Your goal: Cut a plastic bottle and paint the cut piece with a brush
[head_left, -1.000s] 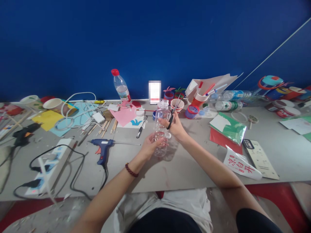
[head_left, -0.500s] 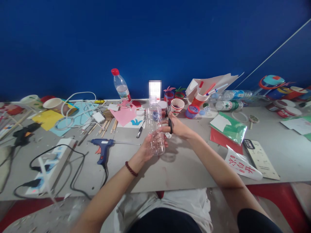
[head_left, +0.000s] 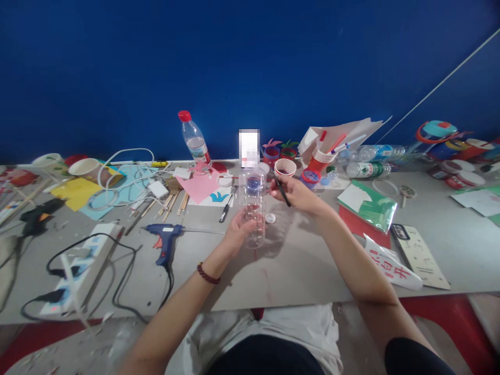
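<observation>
A person's left hand (head_left: 241,230) is wrapped around the lower half of a clear plastic bottle (head_left: 254,202), held above the middle of a gray table (head_left: 234,281). The right hand (head_left: 297,194), just beside the bottle, has its fingers curled around black-handled scissors (head_left: 283,192) (how far the blades are apart is too blurred to tell). A small white cap (head_left: 270,218) lies near the bottle. A blue glue gun (head_left: 165,240) rests to the left, and a paper cup (head_left: 285,167) stands beyond the right hand.
</observation>
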`<state>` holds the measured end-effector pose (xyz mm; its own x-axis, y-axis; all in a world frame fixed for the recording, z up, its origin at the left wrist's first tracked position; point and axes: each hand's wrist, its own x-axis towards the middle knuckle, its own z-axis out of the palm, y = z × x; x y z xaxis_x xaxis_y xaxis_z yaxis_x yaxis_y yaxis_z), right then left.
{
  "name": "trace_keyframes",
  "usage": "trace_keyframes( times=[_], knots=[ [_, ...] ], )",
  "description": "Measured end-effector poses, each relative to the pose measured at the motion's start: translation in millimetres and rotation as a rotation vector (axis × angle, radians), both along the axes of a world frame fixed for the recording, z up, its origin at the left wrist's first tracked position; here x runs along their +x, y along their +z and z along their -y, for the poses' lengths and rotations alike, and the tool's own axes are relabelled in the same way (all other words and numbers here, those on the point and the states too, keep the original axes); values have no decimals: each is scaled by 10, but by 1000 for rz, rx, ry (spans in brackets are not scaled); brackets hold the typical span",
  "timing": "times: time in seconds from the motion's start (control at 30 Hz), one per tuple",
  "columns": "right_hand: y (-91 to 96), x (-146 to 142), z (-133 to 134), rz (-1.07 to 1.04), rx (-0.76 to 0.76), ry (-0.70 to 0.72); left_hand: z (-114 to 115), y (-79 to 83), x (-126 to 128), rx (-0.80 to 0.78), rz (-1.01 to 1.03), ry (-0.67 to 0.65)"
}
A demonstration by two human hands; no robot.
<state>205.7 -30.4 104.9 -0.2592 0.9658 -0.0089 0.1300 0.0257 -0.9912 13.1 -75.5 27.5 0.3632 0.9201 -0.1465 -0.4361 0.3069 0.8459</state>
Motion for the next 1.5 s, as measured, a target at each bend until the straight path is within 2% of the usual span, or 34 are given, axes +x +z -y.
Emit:
trace_keyframes(
  times=[0.13, 0.23, 0.4, 0.5, 0.6, 1.2, 1.5],
  knots=[
    [257, 235, 102, 51, 17, 52, -6, 31, 15, 42, -109, 48],
    [344, 387, 230, 209, 18, 189, 0, 33, 18, 39, -160, 89],
    [196, 521, 396, 559, -57, 407, 20, 41, 19, 40, -173, 105],
    [76, 559, 438, 614, -131, 483, 28, 40, 18, 53, -180, 109],
    [31, 576, 448, 601, -161, 488, 32, 37, 16, 60, -173, 113],
    [32, 611, 457, 619, -298, 459, 42, 75, 8, 53, -294, 120],
    [-238, 613, 425, 574, -316, 470, 27, 61, -18, 121, -456, 132]
  ],
)
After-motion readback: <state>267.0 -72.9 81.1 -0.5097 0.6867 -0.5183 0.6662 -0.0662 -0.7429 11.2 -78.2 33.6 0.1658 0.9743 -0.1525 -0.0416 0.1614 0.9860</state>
